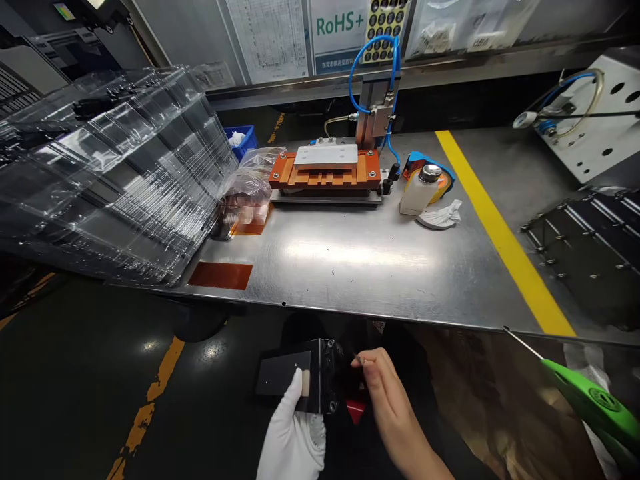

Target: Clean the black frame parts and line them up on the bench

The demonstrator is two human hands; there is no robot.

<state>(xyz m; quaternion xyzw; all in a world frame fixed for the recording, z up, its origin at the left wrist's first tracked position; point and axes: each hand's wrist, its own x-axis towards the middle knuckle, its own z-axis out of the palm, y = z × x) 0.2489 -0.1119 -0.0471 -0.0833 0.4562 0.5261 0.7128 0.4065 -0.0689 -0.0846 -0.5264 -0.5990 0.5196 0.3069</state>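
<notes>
My left hand (294, 433), in a white glove, holds a small black box-shaped part (300, 373) below the front edge of the steel table (350, 267); the gloved thumb lies on its flat top. My bare right hand (387, 393) is right beside the part, its fingertips pinched on something thin and dark at the part's right side. What the fingers pinch is too small to tell. Both hands are low, over my lap and the dark floor.
An orange press fixture (325, 175) with blue air hoses stands at the table's back. A white bottle (419, 190) and a cloth lie right of it. A stack of clear plastic trays (110, 173) fills the left. A green tool (590, 400) sticks in from the right.
</notes>
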